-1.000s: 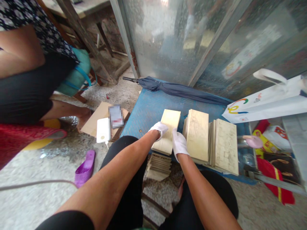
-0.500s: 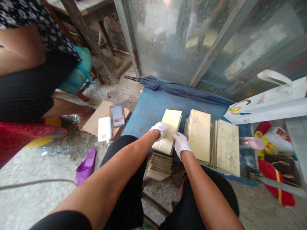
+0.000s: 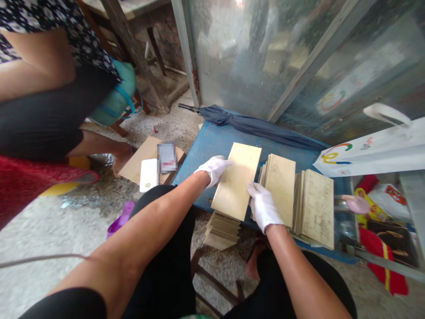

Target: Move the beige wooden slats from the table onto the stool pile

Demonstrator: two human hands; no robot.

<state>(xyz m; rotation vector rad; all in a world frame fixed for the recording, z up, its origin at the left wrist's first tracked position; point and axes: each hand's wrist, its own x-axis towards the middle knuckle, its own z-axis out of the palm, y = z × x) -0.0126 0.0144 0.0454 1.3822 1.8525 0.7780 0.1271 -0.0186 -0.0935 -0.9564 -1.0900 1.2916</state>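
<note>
Both my hands wear white gloves and hold one pale yellow rectangular tile (image 3: 236, 180) above the blue table (image 3: 212, 141). My left hand (image 3: 214, 168) grips the tile's left long edge near its far end. My right hand (image 3: 264, 204) grips the right edge near the near end. Right of the tile, two stacks of similar tiles (image 3: 280, 188) (image 3: 317, 208) lean on the table. A lower pile of tiles (image 3: 222, 228) sits on the floor under the held tile.
A folded dark blue umbrella (image 3: 255, 126) lies along the table's far edge by a glass door. A white bag (image 3: 375, 148) sits at right. Another person (image 3: 43, 97) sits at left; cardboard with a white power bank (image 3: 148, 174) and a purple slipper (image 3: 121, 218) lie on the floor.
The tile has been raised off the table toward me and looks larger, with both hands shifted along its edges. The view has moved slightly.
</note>
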